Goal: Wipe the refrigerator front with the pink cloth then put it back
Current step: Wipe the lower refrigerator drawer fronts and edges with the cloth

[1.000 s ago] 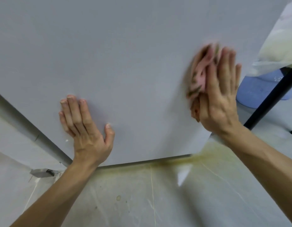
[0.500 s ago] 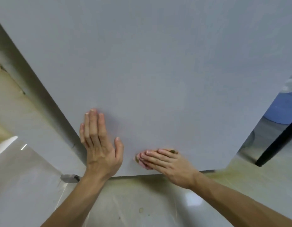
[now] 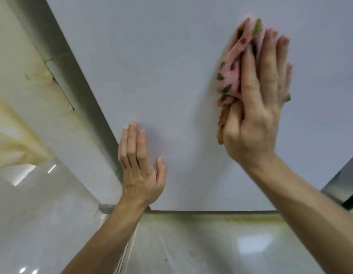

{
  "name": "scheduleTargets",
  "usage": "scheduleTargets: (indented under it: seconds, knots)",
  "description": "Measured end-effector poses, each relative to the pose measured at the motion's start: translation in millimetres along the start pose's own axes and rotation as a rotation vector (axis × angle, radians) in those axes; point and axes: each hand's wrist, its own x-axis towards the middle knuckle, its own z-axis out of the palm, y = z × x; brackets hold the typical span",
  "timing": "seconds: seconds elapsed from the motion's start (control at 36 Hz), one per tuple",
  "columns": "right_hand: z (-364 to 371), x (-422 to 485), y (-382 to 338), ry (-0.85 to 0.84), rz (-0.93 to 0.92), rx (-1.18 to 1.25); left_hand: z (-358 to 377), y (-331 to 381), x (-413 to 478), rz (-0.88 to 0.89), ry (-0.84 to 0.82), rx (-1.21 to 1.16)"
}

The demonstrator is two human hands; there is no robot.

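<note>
The refrigerator front [image 3: 171, 76] is a plain pale grey panel filling most of the view. My right hand [image 3: 258, 107] presses the pink cloth [image 3: 234, 72] against it at the upper right. The fingers lie straight over the cloth and the thumb pinches its lower end against the palm. The cloth is pink with green and red marks, bunched, and shows along the left side of the hand. My left hand [image 3: 140, 167] rests flat on the door near its lower left corner, fingers straight and empty.
The door's bottom edge [image 3: 211, 210] runs just above a glossy pale tiled floor [image 3: 191, 244] with a yellowish stain beneath it. A grey side panel [image 3: 72, 86] and a stained cream wall [image 3: 19, 95] lie to the left. A dark object [image 3: 345, 186] shows at the right edge.
My right hand swept the cloth from the upper right down to the door's bottom edge, then back up to the upper right. My left hand stayed flat on the door.
</note>
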Motion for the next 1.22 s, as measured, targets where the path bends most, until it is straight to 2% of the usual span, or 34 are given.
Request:
scheduleTargets:
  seconds: [0.06,0.11,0.25,0.31,0.39,0.47,0.61,0.67,0.81,0.86,0.92,0.97,1.03,1.14,1.22]
  knots:
    - [15,-19,-10,-0.004,-0.022,0.008,-3,-2,4,-0.009,0.023,-0.009]
    - [30,-50,-15,-0.107,-0.159,0.01,-7,-6,7,-0.03,0.034,-0.018]
    - [46,-132,-11,-0.587,-0.558,-0.001,-18,-16,6,-0.064,-0.006,-0.064]
    - [44,-143,-8,-0.715,-0.616,-0.007,-22,-17,6,-0.079,-0.015,-0.051]
    - [40,-138,-7,-0.784,-0.635,-0.012,-26,-19,8,-0.077,-0.042,-0.031]
    - [29,-121,-8,-0.696,-0.569,0.004,-30,-19,12,-0.083,-0.028,-0.027]
    - [17,-43,-16,-0.208,-0.278,-0.01,-37,-17,29,-0.119,0.0,-0.076]
    - [19,-5,-25,-0.09,-0.203,0.009,-40,-16,35,-0.151,0.01,-0.095]
    - [42,35,-65,0.043,-0.064,0.058,-44,-15,42,-0.183,0.026,-0.173]
    - [56,25,-77,0.032,-0.092,0.067,-45,-18,43,-0.196,0.024,-0.198]
    - [67,2,-82,-0.075,-0.218,0.101,-47,-20,43,-0.204,0.014,-0.235]
    - [77,-34,-80,-0.283,-0.363,0.14,-49,-21,42,-0.225,-0.006,-0.291]
    - [80,-72,-74,-0.5,-0.43,0.184,-53,-20,41,-0.253,-0.032,-0.341]
    - [70,-115,-70,-0.812,-0.34,0.357,-64,-13,37,-0.249,-0.037,-0.287]
    - [54,-119,-71,-0.871,-0.192,0.483,-73,-11,33,-0.276,-0.035,-0.286]
